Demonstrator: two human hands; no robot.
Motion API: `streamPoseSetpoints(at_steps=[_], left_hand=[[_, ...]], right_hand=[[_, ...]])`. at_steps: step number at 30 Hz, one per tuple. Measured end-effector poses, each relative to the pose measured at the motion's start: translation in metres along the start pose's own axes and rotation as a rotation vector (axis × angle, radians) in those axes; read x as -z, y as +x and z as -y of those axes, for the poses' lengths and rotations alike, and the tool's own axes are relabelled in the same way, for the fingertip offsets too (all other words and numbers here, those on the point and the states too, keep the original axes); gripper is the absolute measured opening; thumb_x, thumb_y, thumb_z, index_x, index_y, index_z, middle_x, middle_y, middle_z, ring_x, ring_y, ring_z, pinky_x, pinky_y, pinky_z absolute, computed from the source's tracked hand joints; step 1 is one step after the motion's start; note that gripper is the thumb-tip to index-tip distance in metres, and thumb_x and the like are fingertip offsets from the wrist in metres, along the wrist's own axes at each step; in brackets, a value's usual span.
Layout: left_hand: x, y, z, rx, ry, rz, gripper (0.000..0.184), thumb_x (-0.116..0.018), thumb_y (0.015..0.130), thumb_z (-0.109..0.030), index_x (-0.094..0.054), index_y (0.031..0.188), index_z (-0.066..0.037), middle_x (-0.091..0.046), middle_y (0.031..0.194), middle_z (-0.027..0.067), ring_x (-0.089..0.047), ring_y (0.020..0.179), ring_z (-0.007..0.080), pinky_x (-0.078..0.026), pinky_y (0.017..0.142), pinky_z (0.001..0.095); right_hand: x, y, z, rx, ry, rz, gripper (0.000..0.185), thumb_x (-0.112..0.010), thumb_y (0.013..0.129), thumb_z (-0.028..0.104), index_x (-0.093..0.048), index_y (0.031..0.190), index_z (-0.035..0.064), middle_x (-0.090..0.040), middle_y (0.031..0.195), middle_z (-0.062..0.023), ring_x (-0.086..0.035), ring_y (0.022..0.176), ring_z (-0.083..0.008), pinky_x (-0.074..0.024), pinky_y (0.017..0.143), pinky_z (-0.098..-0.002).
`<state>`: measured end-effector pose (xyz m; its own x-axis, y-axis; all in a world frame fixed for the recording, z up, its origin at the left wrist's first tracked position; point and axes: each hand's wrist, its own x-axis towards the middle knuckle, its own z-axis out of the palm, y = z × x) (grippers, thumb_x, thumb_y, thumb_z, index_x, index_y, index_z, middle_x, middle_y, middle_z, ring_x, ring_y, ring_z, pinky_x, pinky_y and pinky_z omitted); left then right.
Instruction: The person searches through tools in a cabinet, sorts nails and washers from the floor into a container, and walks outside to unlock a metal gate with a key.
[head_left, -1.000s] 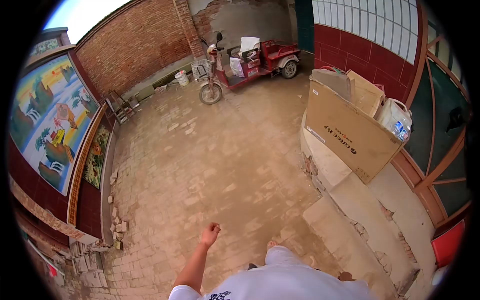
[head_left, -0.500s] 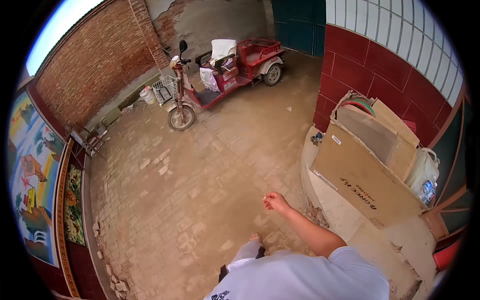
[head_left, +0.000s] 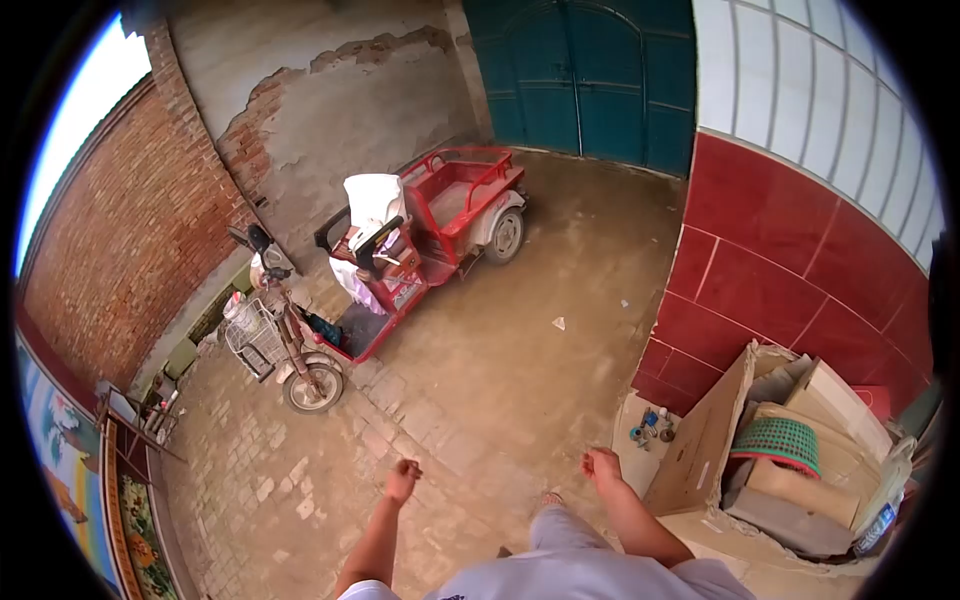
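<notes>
Low in the head view, my left hand (head_left: pixel 402 481) hangs in front of my body with its fingers curled; whether anything small is inside cannot be made out. To its right, my right hand (head_left: pixel 601 466) is also curled, its fingers pressed together, near the small objects (head_left: pixel 652 426) on the ledge but apart from them. What it holds, if anything, is too small to tell. A red three-wheeled cart (head_left: pixel 400 270) stands ahead, beyond both hands.
A cardboard box (head_left: pixel 700 475) holding cardboard and a green and red basket (head_left: pixel 780 441) stands at the lower right. Behind the cart are a teal gate (head_left: pixel 580 85) and a plastered wall (head_left: pixel 350 110). A red tiled wall (head_left: pixel 770 240) rises at right.
The view has moved forward and turned right, so the cart and gate look closer. My left hand has come back into view; both hands now show.
</notes>
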<state>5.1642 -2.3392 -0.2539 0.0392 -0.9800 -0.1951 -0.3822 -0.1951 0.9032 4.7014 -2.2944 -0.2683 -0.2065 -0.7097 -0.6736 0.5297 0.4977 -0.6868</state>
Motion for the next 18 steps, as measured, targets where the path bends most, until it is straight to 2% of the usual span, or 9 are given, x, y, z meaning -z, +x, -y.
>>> streamPoseSetpoints(at_steps=[1,2,4,5,6,8,9,13,18], left_hand=[[-0.007,-0.002,0.02,0.137,0.153,0.082,0.024,-0.047,0.092,-0.023,-0.059,0.098,-0.002,-0.065,0.084,0.0078,-0.06,0.072,0.016,-0.048,0.062,0.0298],[-0.01,0.004,0.057,0.248,0.401,0.25,0.028,-0.051,0.086,-0.027,-0.062,0.1,-0.007,-0.066,0.089,0.0114,-0.063,0.082,0.0238,-0.048,0.073,0.0346],[-0.022,-0.007,0.119,-0.056,1.207,0.778,0.038,-0.047,0.085,-0.036,-0.061,0.109,-0.011,-0.065,0.102,0.0129,-0.06,0.095,0.0298,-0.046,0.084,0.0386],[-0.032,-0.005,0.122,-0.022,1.203,0.894,0.037,-0.047,0.085,-0.036,-0.061,0.107,-0.011,-0.064,0.1,0.0122,-0.059,0.092,0.0289,-0.046,0.081,0.0381],[-0.037,0.018,0.117,0.156,1.088,0.898,0.036,-0.047,0.085,-0.036,-0.061,0.106,-0.011,-0.064,0.097,0.0115,-0.058,0.089,0.0279,-0.045,0.079,0.0376],[-0.05,0.082,0.09,0.812,0.521,0.478,0.034,-0.047,0.085,-0.036,-0.061,0.103,-0.011,-0.063,0.093,0.0101,-0.057,0.084,0.026,-0.044,0.074,0.0366],[-0.056,0.122,0.079,0.945,0.39,0.343,0.033,-0.048,0.086,-0.036,-0.061,0.101,-0.011,-0.063,0.091,0.0095,-0.056,0.081,0.025,-0.044,0.072,0.0361],[-0.076,0.332,0.051,0.977,0.306,0.261,0.03,-0.048,0.086,-0.036,-0.061,0.095,-0.011,-0.062,0.083,0.0067,-0.053,0.07,0.0212,-0.042,0.063,0.0341],[-0.094,0.669,0.017,0.877,0.309,0.142,0.028,-0.049,0.087,-0.037,-0.061,0.088,-0.011,-0.061,0.072,0.0033,-0.049,0.056,0.0165,-0.04,0.051,0.0316]], right_hand=[[-0.022,0.018,0.027,0.012,-0.029,0.055,0.006,-0.056,0.087,0.012,-0.054,0.089,0.0073,-0.063,0.078,-0.0064,-0.059,0.062,-0.0159,-0.0485,0.055,-0.0286],[-0.054,0.044,0.059,0.038,-0.062,0.107,0.007,-0.056,0.087,0.013,-0.054,0.089,0.0074,-0.063,0.078,-0.0062,-0.06,0.063,-0.0155,-0.0484,0.055,-0.0282],[-0.116,0.088,0.135,0.074,-0.093,0.193,0.007,-0.056,0.087,0.014,-0.054,0.09,0.0076,-0.063,0.079,-0.0056,-0.06,0.064,-0.0144,-0.0482,0.056,-0.0273],[-0.144,0.108,0.169,0.08,-0.088,0.234,0.008,-0.056,0.088,0.014,-0.054,0.091,0.0077,-0.063,0.08,-0.0053,-0.06,0.065,-0.0137,-0.0481,0.057,-0.0268],[-0.165,0.141,0.198,0.089,-0.093,0.244,0.008,-0.056,0.087,0.014,-0.054,0.09,0.0069,-0.063,0.078,-0.0053,-0.059,0.064,-0.0137,-0.0481,0.058,-0.0266],[-0.205,0.209,0.25,0.117,-0.097,0.272,0.01,-0.057,0.087,0.015,-0.055,0.088,0.0053,-0.062,0.076,-0.0052,-0.059,0.061,-0.0137,-0.0479,0.058,-0.0263],[-0.219,0.249,0.271,0.125,-0.11,0.257,0.01,-0.056,0.087,0.015,-0.055,0.09,0.0057,-0.062,0.077,-0.0053,-0.059,0.063,-0.0133,-0.0483,0.058,-0.0264],[-0.239,0.41,0.347,0.123,-0.121,0.163,0.01,-0.054,0.089,0.014,-0.054,0.095,0.0058,-0.064,0.08,-0.0061,-0.06,0.064,-0.0137,-0.05,0.059,-0.028],[-0.183,0.532,0.418,0.04,0.039,-0.226,0.007,-0.055,0.086,0.009,-0.056,0.092,0.0059,-0.061,0.077,-0.0081,-0.058,0.064,-0.0177,-0.0503,0.059,-0.0319]])
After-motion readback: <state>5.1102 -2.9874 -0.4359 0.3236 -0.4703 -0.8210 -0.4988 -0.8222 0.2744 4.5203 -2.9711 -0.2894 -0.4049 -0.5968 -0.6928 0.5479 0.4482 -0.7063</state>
